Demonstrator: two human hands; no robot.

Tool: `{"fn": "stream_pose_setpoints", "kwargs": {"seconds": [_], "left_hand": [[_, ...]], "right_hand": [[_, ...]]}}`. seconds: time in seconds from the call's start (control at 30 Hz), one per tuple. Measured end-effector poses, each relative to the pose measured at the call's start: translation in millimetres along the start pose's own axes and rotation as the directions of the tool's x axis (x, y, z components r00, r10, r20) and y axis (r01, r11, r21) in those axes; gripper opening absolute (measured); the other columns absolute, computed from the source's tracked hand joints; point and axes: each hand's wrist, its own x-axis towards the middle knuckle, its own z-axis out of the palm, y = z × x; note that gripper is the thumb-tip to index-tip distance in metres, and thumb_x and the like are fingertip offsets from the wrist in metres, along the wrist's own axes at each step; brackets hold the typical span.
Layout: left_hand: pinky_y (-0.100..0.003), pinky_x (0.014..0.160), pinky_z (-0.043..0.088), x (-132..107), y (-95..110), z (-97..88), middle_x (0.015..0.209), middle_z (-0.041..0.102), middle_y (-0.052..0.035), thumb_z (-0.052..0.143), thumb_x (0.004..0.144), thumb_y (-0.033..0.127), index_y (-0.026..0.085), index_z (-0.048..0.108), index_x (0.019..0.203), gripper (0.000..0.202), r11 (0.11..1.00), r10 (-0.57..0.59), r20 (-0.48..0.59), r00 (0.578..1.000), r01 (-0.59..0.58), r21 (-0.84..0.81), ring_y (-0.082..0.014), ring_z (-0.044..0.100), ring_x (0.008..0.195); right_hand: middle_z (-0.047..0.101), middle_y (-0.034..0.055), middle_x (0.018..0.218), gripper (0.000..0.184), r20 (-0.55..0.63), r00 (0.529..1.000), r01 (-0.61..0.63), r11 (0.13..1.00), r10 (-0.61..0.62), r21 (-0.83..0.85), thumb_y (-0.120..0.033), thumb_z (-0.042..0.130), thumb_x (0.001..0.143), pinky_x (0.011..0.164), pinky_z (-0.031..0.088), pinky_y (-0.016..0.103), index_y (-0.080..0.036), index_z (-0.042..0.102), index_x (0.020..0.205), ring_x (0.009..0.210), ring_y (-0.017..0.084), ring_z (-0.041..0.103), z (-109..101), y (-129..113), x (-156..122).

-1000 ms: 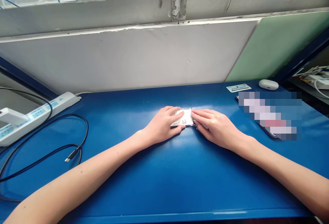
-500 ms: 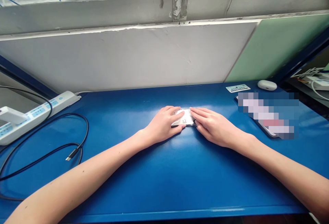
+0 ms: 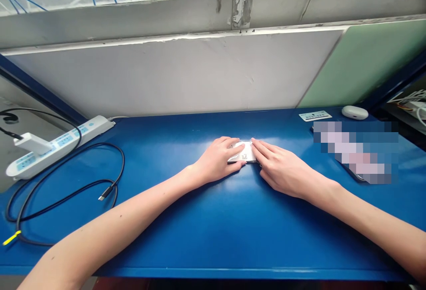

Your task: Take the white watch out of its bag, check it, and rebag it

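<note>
Small flat white packet [image 3: 246,151] lies mid-table on the blue tabletop [image 3: 206,228], between both hands. Left hand [image 3: 215,160] spans its left end, thumb at near edge, fingers over top. Right hand [image 3: 279,165], fingers together, covers the right end; cannot tell if it pinches. Likely light, fairly stiff, slick on the glossy surface; best held by opposite long edges, pressure gentle.
</note>
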Motion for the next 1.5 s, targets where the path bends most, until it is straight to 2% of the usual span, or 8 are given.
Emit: {"fn": "stream_pose_setpoints", "kwargs": {"seconds": [0.23, 0.37, 0.53, 0.73, 1.03, 1.23, 1.37, 1.5], "left_hand": [[-0.05, 0.101, 0.049, 0.7, -0.9, 1.6, 0.134, 0.061, -0.0176, 0.064, 0.092, 0.035, 0.017, 0.066, 0.124, 0.037, 1.0, 0.016, -0.016, 1.0, -0.016, 0.022, -0.0323, 0.058, 0.121], [-0.051, 0.1, 0.049, 1.2, -1.5, 0.8, 0.133, 0.061, -0.0199, 0.068, 0.09, 0.035, 0.014, 0.064, 0.126, 0.042, 1.0, 0.015, -0.015, 1.0, -0.015, 0.011, -0.0338, 0.058, 0.121], [-0.051, 0.1, 0.05, 1.2, -1.1, -1.6, 0.133, 0.062, -0.0174, 0.068, 0.09, 0.037, 0.018, 0.064, 0.127, 0.041, 1.0, 0.004, -0.01, 1.0, -0.004, 0.012, -0.0328, 0.058, 0.121], [-0.051, 0.101, 0.049, 0.5, -0.8, -1.5, 0.133, 0.062, -0.0175, 0.067, 0.091, 0.037, 0.018, 0.064, 0.126, 0.04, 1.0, 0.004, -0.023, 1.0, -0.004, -0.009, -0.0323, 0.059, 0.121], [-0.049, 0.102, 0.048, -1.1, -2.8, 2.8, 0.134, 0.06, -0.0179, 0.066, 0.092, 0.036, 0.017, 0.063, 0.128, 0.041, 1.0, 0.004, -0.013, 1.0, -0.005, -0.024, -0.0325, 0.057, 0.122], [-0.051, 0.106, 0.044, 1.3, 3.7, -5.5, 0.136, 0.058, -0.0185, 0.051, 0.1, 0.034, 0.014, 0.054, 0.134, 0.04, 0.999, -0.001, 0.063, 0.998, 0.004, -0.041, -0.0323, 0.053, 0.126], [-0.05, 0.108, 0.043, 2.0, 5.4, -7.9, 0.137, 0.057, -0.016, 0.041, 0.104, 0.033, 0.017, 0.049, 0.136, 0.037, 0.994, -0.013, 0.056, 0.998, 0.018, -0.106, -0.0298, 0.05, 0.128], [-0.046, 0.109, 0.043, -1.3, 4.3, -8.0, 0.138, 0.056, -0.0148, 0.033, 0.106, 0.037, 0.019, 0.044, 0.138, 0.038, 0.976, 0.075, 0.001, 0.997, -0.073, -0.204, -0.027, 0.051, 0.128]], "right_hand": [[0.049, 0.0235, 0.15, 0.058, 0.005, 0.996, -0.089, 0.963, 0.091, 0.255, -0.011, 0.046, 0.088, 0.111, 0.045, 0.055, -0.007, 0.046, 0.146, 0.141, 0.035, 0.043, 5.6, 11.4, -4.9], [0.055, 0.0221, 0.145, 0.053, -0.015, 0.995, -0.092, 0.952, 0.101, 0.293, -0.012, 0.047, 0.089, 0.112, 0.044, 0.055, -0.006, 0.052, 0.141, 0.141, 0.035, 0.045, 1.8, 14.8, -0.8], [0.063, 0.0164, 0.138, 0.042, -0.044, 0.994, -0.078, 0.942, 0.098, 0.327, -0.023, 0.048, 0.097, 0.107, 0.05, 0.053, -0.014, 0.057, 0.137, 0.133, 0.032, 0.054, -3.8, 20.0, 1.4], [0.061, 0.021, 0.139, 0.044, -0.051, 0.985, -0.136, 0.929, 0.164, 0.345, -0.028, 0.051, 0.097, 0.105, 0.051, 0.053, -0.01, 0.057, 0.137, 0.131, 0.033, 0.056, 7.2, 21.6, -2.3], [0.062, 0.0185, 0.139, 0.045, -0.035, 0.976, -0.186, 0.904, 0.215, 0.385, -0.035, 0.049, 0.099, 0.109, 0.047, 0.052, -0.012, 0.06, 0.137, 0.131, 0.033, 0.055, 14.0, 17.5, -1.6], [0.071, 0.0097, 0.127, 0.037, -0.04, 0.948, -0.238, 0.789, 0.315, 0.566, -0.036, 0.043, 0.102, 0.102, 0.053, 0.046, -0.023, 0.074, 0.118, 0.12, 0.029, 0.064, 13.2, 30.0, 0.3], [0.071, 0.009, 0.124, 0.03, -0.126, 0.936, -0.191, 0.774, 0.329, 0.604, -0.032, 0.05, 0.099, 0.1, 0.054, 0.046, -0.025, 0.074, 0.118, 0.115, 0.028, 0.067, 14.1, 41.5, -0.4], [0.071, 0.0095, 0.122, 0.028, -0.239, 0.927, -0.064, 0.751, 0.288, 0.657, -0.026, 0.058, 0.096, 0.098, 0.054, 0.044, -0.025, 0.071, 0.121, 0.11, 0.026, 0.068, 9.6, 39.9, 0.2]]}}
